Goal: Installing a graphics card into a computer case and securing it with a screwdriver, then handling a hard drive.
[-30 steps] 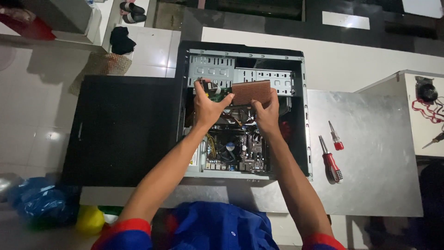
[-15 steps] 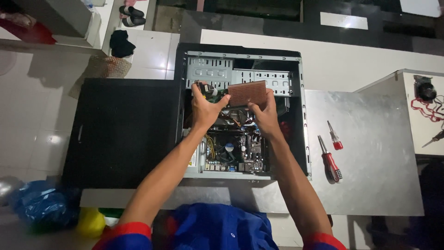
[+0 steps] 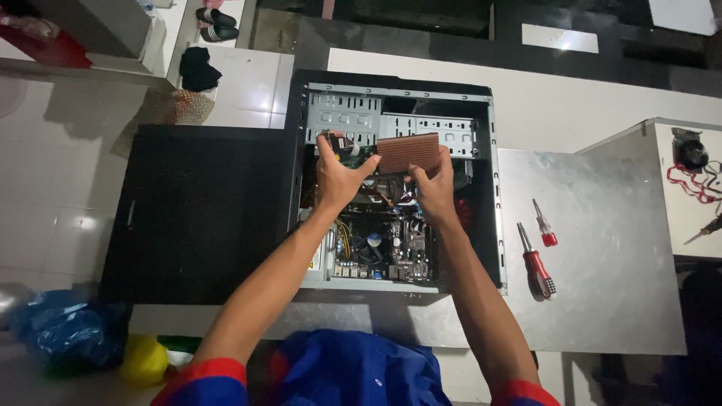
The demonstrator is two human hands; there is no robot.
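An open black computer case (image 3: 485, 225) lies on its side, its motherboard (image 3: 383, 248) with a round fan exposed. Both my hands hold a flat reddish-brown board (image 3: 408, 152) above the case's upper half, in front of the grey drive bays (image 3: 342, 116). My left hand (image 3: 338, 177) grips its left end, where a small dark part sticks out. My right hand (image 3: 435, 184) grips its lower right edge. Cables beneath the board are partly hidden by my hands.
A black side panel (image 3: 203, 210) lies left of the case. Two red-handled screwdrivers (image 3: 535, 263) (image 3: 544, 225) rest on the grey metal sheet (image 3: 602, 248) to the right. A white unit with red wires (image 3: 696, 180) stands far right. Blue and yellow bags (image 3: 75, 338) lie lower left.
Both hands have lifted the brown board slightly up and away from the motherboard, toward the drive bays. The view has shifted little.
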